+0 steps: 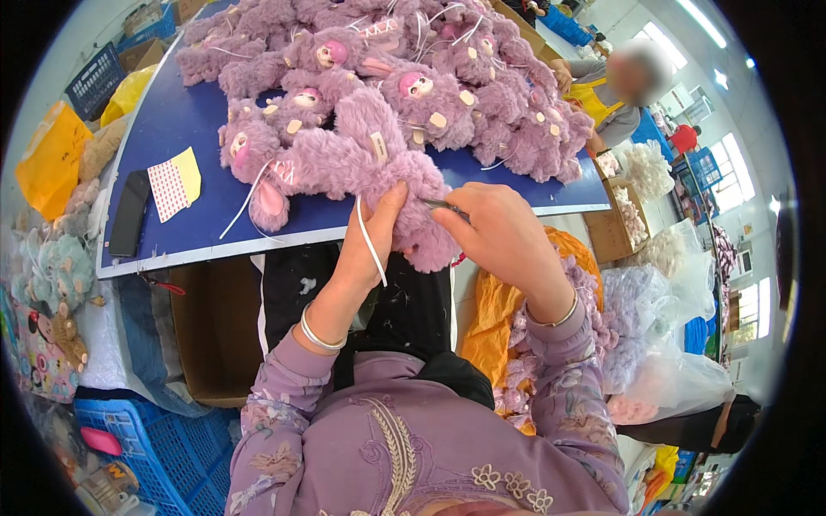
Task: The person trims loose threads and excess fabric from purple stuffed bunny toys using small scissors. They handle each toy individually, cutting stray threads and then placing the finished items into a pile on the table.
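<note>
My left hand (372, 236) is closed on a fluffy purple plush toy (379, 168), thumb pressed on its fur, near the table's front edge. The toy lies with a small cream label showing on its fur. A white ribbon hangs down beside my left wrist. My right hand (503, 232) is closed around a slim dark metal tool (440, 205), whose tip meets the toy's fur next to my left thumb. Whether it is tweezers or another tool, I cannot tell. Beyond my hands lies a heap of similar purple plush toys (413, 86) with pink-and-white doll faces and white ribbons.
On the blue table (232, 225) lie a black phone (130, 213) and a dotted sticker sheet (169, 189). An orange bag (490, 318) of purple plush stands at my right. A blue crate (163, 447) is at lower left. Across the table is a person in a yellow apron (594, 101).
</note>
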`<state>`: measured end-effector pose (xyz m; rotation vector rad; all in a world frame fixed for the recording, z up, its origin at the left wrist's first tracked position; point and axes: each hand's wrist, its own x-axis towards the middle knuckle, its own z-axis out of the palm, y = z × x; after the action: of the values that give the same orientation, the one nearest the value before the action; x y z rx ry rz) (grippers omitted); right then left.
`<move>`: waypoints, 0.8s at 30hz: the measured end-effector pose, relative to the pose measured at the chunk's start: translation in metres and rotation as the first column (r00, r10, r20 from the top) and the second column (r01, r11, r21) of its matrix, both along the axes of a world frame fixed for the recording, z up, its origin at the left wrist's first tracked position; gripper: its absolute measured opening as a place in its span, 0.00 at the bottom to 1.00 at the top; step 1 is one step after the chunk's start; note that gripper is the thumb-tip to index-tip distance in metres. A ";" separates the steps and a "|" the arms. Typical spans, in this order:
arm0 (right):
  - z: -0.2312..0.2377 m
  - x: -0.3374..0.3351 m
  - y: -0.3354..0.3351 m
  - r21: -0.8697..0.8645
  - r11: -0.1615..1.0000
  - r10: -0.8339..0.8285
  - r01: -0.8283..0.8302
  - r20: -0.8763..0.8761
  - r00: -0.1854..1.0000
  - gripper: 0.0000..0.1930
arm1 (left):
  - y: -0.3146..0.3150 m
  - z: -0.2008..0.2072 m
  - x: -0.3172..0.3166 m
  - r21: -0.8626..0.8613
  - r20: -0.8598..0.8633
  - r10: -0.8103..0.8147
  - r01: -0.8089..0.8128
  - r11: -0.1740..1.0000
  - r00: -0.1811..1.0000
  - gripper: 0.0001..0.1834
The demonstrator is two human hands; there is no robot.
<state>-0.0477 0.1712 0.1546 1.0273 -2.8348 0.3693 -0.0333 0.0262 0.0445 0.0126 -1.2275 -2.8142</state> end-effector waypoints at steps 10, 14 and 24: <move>-0.026 -0.020 -0.002 -0.033 0.997 0.076 -0.074 0.059 0.995 0.13 | 0.003 -0.004 0.001 -0.533 -0.497 0.148 -0.436 0.725 0.855 0.18; -0.021 -0.014 -0.001 -0.152 0.988 0.063 -0.032 0.202 0.977 0.14 | 0.008 -0.013 -0.003 -0.235 -0.245 0.092 -0.151 0.960 0.965 0.18; -0.055 -0.008 0.018 -0.489 0.873 0.115 0.003 0.212 0.971 0.13 | 0.016 -0.016 -0.003 0.031 -0.137 0.010 -0.006 1.000 0.990 0.22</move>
<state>-0.0561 0.1895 0.0998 1.0047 -2.6687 1.2139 -0.0366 0.0427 0.0288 -0.1716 -1.1525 -2.7736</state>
